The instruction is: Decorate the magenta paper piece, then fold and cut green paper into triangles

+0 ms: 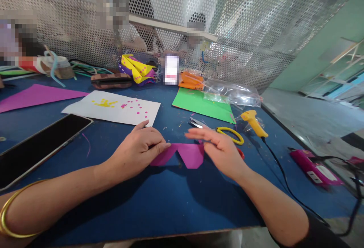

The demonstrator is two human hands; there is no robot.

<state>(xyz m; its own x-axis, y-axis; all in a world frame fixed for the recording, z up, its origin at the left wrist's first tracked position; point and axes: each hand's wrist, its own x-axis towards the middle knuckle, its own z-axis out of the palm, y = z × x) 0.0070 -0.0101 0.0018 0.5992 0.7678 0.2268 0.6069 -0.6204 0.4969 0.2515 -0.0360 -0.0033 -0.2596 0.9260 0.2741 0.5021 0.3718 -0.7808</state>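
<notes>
While we look down at a blue table (159, 202), a white sheet (113, 109) and a green sheet (201, 105) lie beyond our hands. Our left hand (136, 151) pinches one end of a folded magenta paper piece (184, 155) lying flat mid-table; our right hand (218, 149) rests open-fingered on its other end. Yellow-handled scissors (224, 132) lie just behind.

Craft workshop, blue worktable (159, 202) under the hands, scissors (218, 128) and glue gun (254, 123) just beyond the right hand (218, 149), coloured paper (201, 104) farther out, perforated metal screen (85, 20) behind, other workers past it
</notes>
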